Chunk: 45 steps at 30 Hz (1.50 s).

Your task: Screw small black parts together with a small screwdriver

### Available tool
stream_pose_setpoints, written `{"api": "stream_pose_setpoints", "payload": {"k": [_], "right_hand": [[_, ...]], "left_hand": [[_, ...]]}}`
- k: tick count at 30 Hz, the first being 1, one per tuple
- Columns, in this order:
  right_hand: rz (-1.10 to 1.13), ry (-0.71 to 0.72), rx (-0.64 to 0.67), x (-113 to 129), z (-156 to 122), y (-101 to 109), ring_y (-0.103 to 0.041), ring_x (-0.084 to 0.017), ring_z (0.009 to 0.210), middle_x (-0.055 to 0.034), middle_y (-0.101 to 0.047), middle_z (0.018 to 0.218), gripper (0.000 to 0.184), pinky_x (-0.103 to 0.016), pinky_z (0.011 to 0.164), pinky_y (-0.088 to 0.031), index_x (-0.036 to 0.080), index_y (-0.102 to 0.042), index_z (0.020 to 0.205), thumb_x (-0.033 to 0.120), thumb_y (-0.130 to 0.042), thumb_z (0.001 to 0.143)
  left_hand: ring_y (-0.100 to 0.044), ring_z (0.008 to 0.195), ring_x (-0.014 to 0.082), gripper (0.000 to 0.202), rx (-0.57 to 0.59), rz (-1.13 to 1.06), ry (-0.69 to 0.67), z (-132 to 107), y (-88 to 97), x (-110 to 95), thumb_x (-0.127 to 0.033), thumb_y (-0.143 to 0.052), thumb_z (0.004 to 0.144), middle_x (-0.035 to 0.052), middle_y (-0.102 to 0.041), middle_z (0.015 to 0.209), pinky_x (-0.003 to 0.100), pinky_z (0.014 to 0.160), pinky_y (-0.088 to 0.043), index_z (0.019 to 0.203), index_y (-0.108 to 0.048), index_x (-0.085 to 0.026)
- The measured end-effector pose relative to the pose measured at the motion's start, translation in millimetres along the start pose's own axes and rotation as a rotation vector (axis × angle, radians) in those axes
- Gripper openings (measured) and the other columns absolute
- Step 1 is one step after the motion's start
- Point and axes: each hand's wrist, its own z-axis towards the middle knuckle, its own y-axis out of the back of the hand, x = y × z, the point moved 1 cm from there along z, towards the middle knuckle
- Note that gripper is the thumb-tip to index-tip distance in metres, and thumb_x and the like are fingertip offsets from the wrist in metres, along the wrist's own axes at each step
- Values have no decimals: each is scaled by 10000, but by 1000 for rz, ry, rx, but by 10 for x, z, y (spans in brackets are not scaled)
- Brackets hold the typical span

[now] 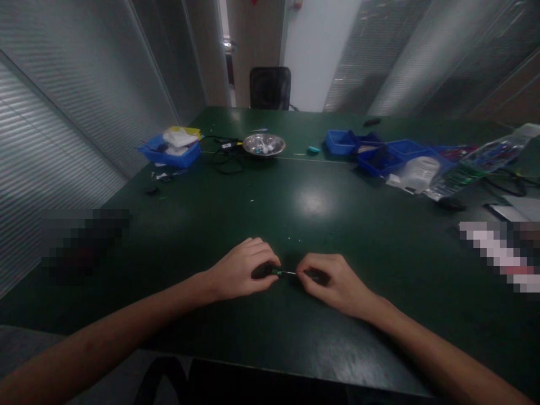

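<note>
Where the fingers meet: left hand (248, 270) pinching a small green piece (277, 271), right hand (342, 284) pinching the near end of a thin pale strip (289, 273).
Green piece position: at left fingertips, low over the table, partly hidden by them.
Pale strip position: bridging the gap between both hands, straight, roughly level; can't tell if joined to the green piece.
Table: dark green (189, 219), smooth, semi-gloss, blurred light patch past the hands, pale seam line across far part.
Table specks: tiny, whitish, just beyond the fingers.
Metal bowl (248, 147): round, shiny, shallow, small pale bits inside.
Black cable (230, 146): loosely coiled beside bowl, white label.
Left blue bin (182, 160): plastic, crumpled white bag (180, 138) on top.
Teal piece (313, 150): small, right of bowl.
Right blue bins (340, 142): plastic, clustered, clear bags (464, 174) beside them, wrinkled.
Room: dim, slatted blinds (25, 129) left, black chair (270, 88) at far edge, pale wall (320, 50) behind.
</note>
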Motion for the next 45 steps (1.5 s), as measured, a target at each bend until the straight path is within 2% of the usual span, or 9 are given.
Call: {"api": "stream_pose_setpoints", "payload": {"k": [5, 31, 38, 42, 45], "right_hand": [[-3, -8, 28, 24, 19, 23, -604, -122, 675, 11, -657, 789, 110, -241, 653, -435, 185, -671, 850, 138, -605, 924], [-10, -24, 48, 48, 57, -8, -611, -140, 677, -5, -682, 797, 129, -253, 643, -456, 184, -692, 863, 181, -599, 952], [40, -8, -16, 49, 83, -54, -650, -148, 714, -17, -713, 822, 173, -264, 673, -467, 181, -729, 905, 234, -590, 993], [74, -45, -74, 10, 82, -51, -649, -153, 698, -21, -721, 801, 219, -268, 650, -471, 180, -735, 899, 279, -578, 1014], [53, -31, -47, 21, 71, -25, -649, -153, 703, -19, -714, 801, 191, -270, 658, -473, 179, -731, 892, 248, -588, 1000]], "left_hand": [[-562, 960, 213, 149, 8, 43, 24, -11, -17, 32, -320, -659, 959, 51, -655, 1009, 359, 863, -401, 1053, -695, -210], [-563, 957, 212, 149, 17, 17, -6, -24, -52, 37, -325, -643, 991, 52, -653, 1004, 353, 871, -390, 1060, -668, -196], [-560, 951, 215, 174, 24, 19, -14, -13, -48, 36, -358, -632, 998, 52, -652, 987, 358, 861, -390, 1054, -675, -199], [-560, 948, 215, 183, 23, 19, -4, -6, -34, 19, -367, -644, 988, 51, -652, 994, 356, 856, -399, 1058, -675, -200], [-560, 950, 213, 180, 23, 20, -7, -7, -36, 19, -362, -643, 986, 52, -650, 997, 357, 861, -403, 1058, -676, -201]]}}
